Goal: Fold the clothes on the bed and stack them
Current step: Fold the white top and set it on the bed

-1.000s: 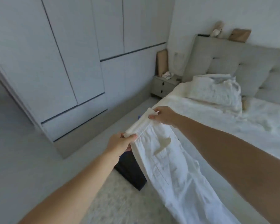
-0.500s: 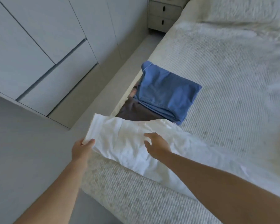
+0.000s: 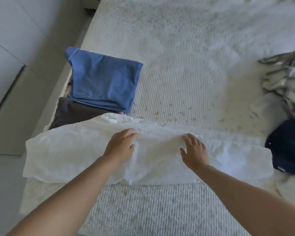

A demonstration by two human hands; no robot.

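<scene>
White trousers (image 3: 71, 155) lying flat across bed (image 3: 186, 82). Left hand (image 3: 121, 147) and right hand (image 3: 194, 152) resting on them, fingers straight, gripping nothing. Blue folded garment (image 3: 102, 79) sitting on brown garment (image 3: 71, 113) just behind.

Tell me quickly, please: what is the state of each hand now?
Left hand: open, fingers flat on the white garment.
Right hand: open, fingers spread on the same white garment, holding nothing.

The left hand (image 3: 121, 147) has let go of the white trousers (image 3: 75, 155), now spread flat under both palms.
</scene>
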